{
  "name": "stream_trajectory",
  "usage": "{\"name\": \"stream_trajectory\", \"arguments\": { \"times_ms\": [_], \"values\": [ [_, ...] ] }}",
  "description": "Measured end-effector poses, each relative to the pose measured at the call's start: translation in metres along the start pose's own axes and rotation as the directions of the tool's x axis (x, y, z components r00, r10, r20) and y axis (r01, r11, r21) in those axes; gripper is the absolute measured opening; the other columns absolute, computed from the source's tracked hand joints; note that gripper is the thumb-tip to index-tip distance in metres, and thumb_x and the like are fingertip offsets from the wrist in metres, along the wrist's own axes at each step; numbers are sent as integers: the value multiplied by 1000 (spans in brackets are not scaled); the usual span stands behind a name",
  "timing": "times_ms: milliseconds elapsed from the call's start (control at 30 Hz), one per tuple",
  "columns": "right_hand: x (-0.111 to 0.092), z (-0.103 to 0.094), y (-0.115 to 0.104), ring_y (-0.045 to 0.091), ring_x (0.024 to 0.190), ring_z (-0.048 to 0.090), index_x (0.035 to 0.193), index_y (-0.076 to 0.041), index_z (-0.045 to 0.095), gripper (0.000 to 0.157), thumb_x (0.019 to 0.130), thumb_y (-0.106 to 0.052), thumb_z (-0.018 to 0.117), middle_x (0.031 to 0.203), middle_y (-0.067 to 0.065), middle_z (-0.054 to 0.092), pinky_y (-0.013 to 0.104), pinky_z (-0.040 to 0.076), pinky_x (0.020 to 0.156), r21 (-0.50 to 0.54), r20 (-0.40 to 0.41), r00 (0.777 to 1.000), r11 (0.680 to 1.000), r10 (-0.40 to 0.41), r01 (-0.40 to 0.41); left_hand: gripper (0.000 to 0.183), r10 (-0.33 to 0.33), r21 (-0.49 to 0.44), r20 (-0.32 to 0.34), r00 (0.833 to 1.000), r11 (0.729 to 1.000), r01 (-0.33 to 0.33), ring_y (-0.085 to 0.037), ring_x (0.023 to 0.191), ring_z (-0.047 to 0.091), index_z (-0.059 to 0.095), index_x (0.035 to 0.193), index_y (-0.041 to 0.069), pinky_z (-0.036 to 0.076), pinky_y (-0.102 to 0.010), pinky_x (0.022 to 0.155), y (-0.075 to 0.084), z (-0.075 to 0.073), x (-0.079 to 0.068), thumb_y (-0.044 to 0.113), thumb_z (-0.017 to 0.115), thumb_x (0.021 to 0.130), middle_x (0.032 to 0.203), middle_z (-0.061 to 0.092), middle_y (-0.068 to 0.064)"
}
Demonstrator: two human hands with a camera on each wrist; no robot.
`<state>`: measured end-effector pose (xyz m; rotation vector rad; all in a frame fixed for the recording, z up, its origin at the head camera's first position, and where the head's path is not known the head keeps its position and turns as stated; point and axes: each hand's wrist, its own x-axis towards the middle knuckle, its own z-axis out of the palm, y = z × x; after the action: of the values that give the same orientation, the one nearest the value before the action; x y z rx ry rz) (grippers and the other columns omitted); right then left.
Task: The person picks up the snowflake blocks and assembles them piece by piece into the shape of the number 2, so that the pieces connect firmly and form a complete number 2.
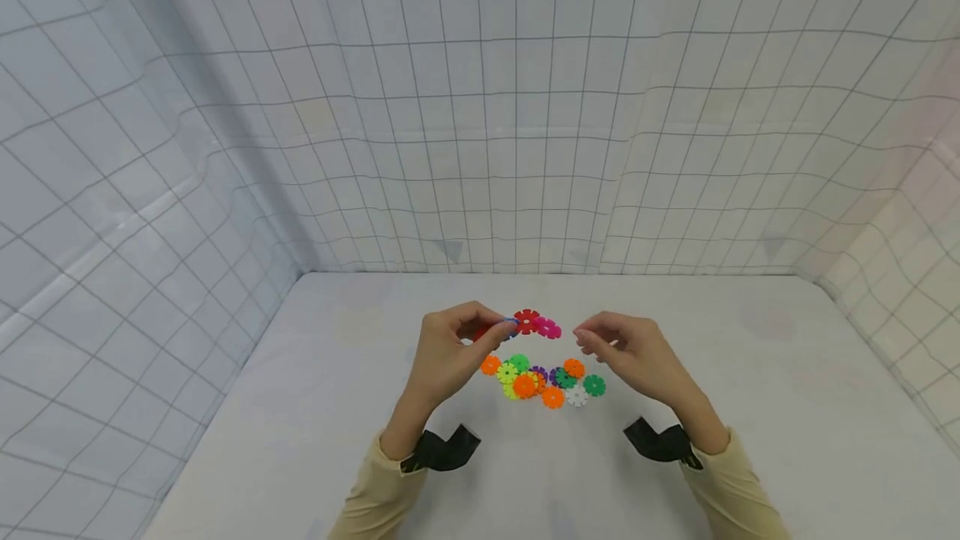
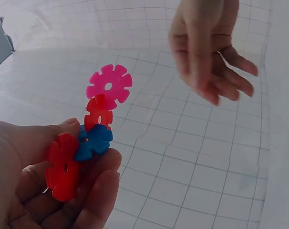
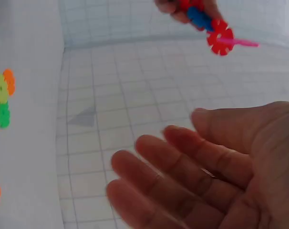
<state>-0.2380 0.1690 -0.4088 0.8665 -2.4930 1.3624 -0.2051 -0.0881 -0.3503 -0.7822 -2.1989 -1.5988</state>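
Note:
My left hand (image 1: 453, 352) pinches a short chain of notched plastic discs above the table. In the left wrist view the chain runs from a red disc (image 2: 63, 167) by the palm, through a blue disc (image 2: 94, 141) between thumb and fingers, to another red disc (image 2: 98, 114) and a pink disc (image 2: 109, 87) at the free end. The discs are joined at angles through their slots. To the right of the chain, and apart from it, is my right hand (image 1: 633, 357). Its fingers are loosely bent, with nothing between them in the right wrist view (image 3: 197, 176).
Below the hands, a loose cluster of notched discs lies on the white table (image 1: 315, 440), among them an orange disc (image 1: 552, 397), a white disc (image 1: 577, 395) and a green disc (image 1: 594, 385). A white sheet with a grid (image 1: 525, 148) hangs behind and at the sides.

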Motion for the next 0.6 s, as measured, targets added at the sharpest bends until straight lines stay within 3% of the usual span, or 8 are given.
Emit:
{"name": "stream_trajectory", "arguments": {
  "times_ms": [100,267,433,600],
  "values": [
    [0,-1,17,11,75,58,93,-13,69,6,90,-17,67,82,-8,64,29,51,66,-122,117,983,984,144,-130,4,-33,-33,-7,999,999,32,-15,61,62,68,83,-7,55,-34,62,0,-1,1,-5,70,82,76,68,-14],
    [-2,8,42,15,72,53,90,-9,66,11,85,-17,71,78,-4,59,31,47,62,-272,249,911,927,327,-258,5,-79,-62,-24,997,995,77,-17,60,62,68,82,-8,54,-31,61,1,-3,1,-4,70,82,74,67,-16],
    [-3,17,53,17,71,50,87,-6,63,23,77,-18,79,79,0,57,33,46,63,-354,286,870,888,401,-293,5,-124,-81,-36,992,989,121,-24,60,62,68,81,-8,55,-31,61,2,-4,1,-4,70,82,73,66,-17],
    [-6,19,63,17,71,48,86,-6,60,27,73,-16,82,77,0,53,33,44,63,-338,303,863,892,405,-300,5,-122,-104,-44,992,988,117,-17,59,62,67,81,-8,55,-32,61,2,-5,1,-4,70,82,73,66,-17]
  ]
}}
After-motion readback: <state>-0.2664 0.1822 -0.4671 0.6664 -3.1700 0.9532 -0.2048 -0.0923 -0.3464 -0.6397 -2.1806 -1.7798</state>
